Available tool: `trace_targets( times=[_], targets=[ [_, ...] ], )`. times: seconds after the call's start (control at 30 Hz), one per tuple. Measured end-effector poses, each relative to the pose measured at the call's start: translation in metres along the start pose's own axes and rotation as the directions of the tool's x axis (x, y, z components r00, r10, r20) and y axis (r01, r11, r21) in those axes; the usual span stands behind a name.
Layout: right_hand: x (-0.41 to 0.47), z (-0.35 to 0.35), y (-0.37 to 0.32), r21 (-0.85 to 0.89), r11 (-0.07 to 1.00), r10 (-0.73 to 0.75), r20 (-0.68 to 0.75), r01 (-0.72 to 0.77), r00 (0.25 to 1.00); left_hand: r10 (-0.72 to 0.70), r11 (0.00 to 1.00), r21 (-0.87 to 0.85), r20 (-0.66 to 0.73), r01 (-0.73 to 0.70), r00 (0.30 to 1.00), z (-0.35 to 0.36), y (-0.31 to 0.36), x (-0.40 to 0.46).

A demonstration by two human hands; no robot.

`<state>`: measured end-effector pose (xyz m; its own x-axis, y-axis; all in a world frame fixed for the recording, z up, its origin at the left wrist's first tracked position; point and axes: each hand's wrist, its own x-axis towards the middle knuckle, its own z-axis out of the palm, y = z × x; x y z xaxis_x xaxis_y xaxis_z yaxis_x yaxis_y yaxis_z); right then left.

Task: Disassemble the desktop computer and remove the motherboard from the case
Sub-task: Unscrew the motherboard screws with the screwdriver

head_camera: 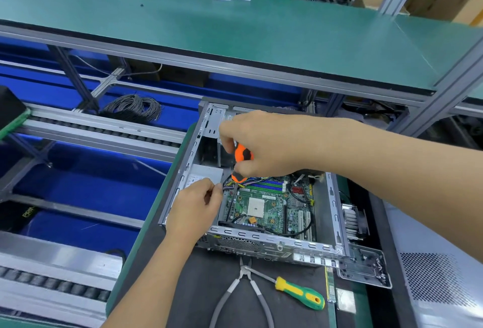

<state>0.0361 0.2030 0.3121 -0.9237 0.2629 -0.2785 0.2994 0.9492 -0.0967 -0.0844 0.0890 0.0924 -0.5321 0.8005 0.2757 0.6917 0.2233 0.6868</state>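
One orange-and-black screwdriver (pixel 241 160) is gripped by the right hand (pixel 264 145) over the motherboard (pixel 264 205); cables (pixel 226 186) are pinched by the left hand (pixel 194 207). Power-supply label (pixel 196 179) unreadable.

Bench (pixel 162 262) carries the open computer case (pixel 251 240); directly before it lie cutting pliers (pixel 241 291) and a green-yellow screwdriver (pixel 300 292).

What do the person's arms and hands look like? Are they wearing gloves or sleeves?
No gloves. The left hand and the right hand are both bare, with no rings, watch or bracelet showing. Both forearms are bare too, as far as the picture reaches. No sleeve comes into view, so any shirt must end further up, out of sight. No cables or markings are on them.
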Motion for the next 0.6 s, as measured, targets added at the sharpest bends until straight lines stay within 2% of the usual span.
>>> trace_targets(
  times=[0.13,0.2,0.3,0.43,0.47,0.6],
  targets=[
    [0.0028,0.0055,-0.0005,0.072,0.994,0.085,-0.055,-0.080,0.995,-0.016,1.000,-0.005,0.011,0.016,1.000,-0.0007,0.0003,-0.0005],
    [0.0043,0.0088,0.0010,0.066,0.998,0.031,-0.098,-0.025,0.995,-0.010,1.000,-0.007,0.011,0.010,1.000,-0.0005,0.0002,-0.0003],
    [0.0032,0.0085,0.0025,0.122,0.992,-0.010,-0.077,0.020,0.997,-0.010,1.000,-0.004,0.005,0.010,1.000,-0.0003,0.0000,-0.0001],
    [0.0043,0.0096,0.0020,0.101,0.990,0.106,-0.103,-0.096,0.989,-0.012,1.000,0.002,0.006,0.012,1.000,-0.0001,-0.0011,-0.0006],
    [0.0033,0.0101,0.0017,0.089,0.988,0.136,-0.118,-0.126,0.984,-0.015,1.000,0.002,0.010,0.015,1.000,0.0000,-0.0011,-0.0003],
    [0.0009,0.0051,-0.0017,-0.195,0.964,0.151,-0.150,-0.179,0.977,0.015,1.000,0.005,0.000,-0.015,1.000,0.0008,-0.0012,0.0003]
  ],
)
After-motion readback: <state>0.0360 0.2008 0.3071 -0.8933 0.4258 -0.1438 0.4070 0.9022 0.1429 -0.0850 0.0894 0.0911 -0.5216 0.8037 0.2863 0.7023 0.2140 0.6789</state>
